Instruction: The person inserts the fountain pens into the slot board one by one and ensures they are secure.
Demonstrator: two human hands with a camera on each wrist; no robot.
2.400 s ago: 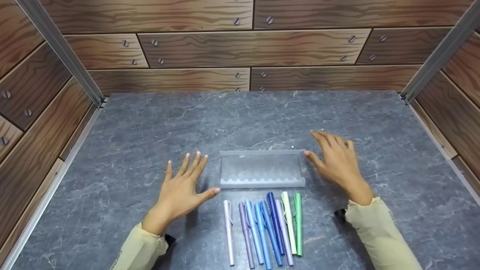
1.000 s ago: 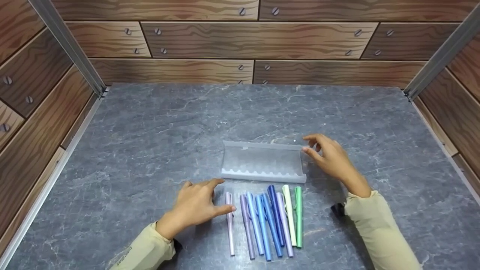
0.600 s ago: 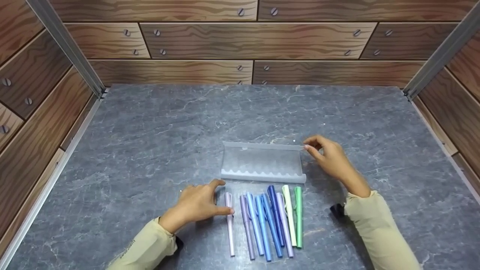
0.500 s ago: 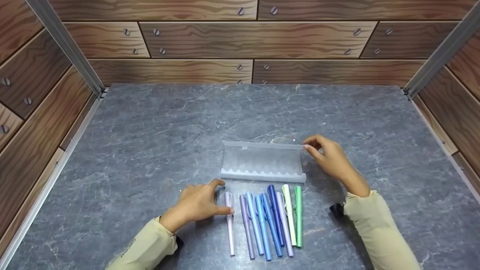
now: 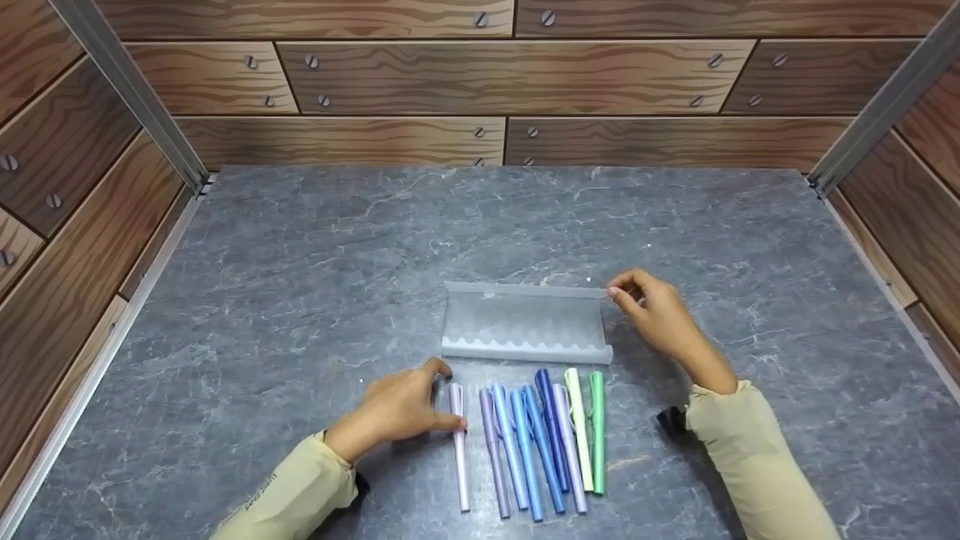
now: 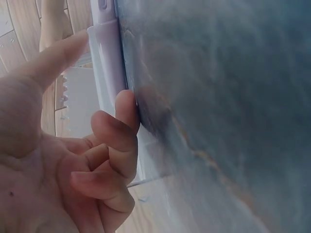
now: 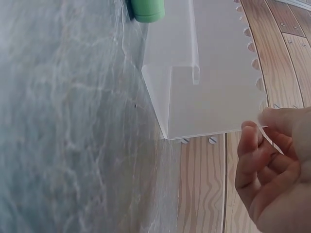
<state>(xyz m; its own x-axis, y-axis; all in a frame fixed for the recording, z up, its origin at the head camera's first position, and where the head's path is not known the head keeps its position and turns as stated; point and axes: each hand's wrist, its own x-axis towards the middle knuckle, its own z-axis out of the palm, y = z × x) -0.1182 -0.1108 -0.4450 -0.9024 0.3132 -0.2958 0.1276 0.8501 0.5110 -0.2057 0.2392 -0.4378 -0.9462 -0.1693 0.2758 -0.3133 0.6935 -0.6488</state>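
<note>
A frosted plastic pen holder (image 5: 525, 322) with a scalloped front lip lies on the table. My right hand (image 5: 660, 315) pinches its far right corner between thumb and index finger; the right wrist view shows this grip on the sheet's corner (image 7: 218, 109). Nearer to me, several capped pens (image 5: 532, 450) lie side by side, purple, blue, cream and green. Left of them is a separate pale lilac pen (image 5: 462, 476). Over its cap end my left hand (image 5: 397, 409) lies, thumb at the cap's side, index finger by its tip, the two well apart. Its other fingers (image 6: 104, 187) are loosely bent.
The grey marbled table top (image 5: 322, 247) extends around the holder and pens. Wood-patterned panels (image 5: 390, 79) and metal corner posts (image 5: 139, 97) border the back and sides. A green pen end (image 7: 148, 9) lies close to the holder in the right wrist view.
My left hand has come down from a spread pose to the lilac pen. My right hand has closed onto the holder's corner, and the holder has turned slightly. Lately both hands barely move.
</note>
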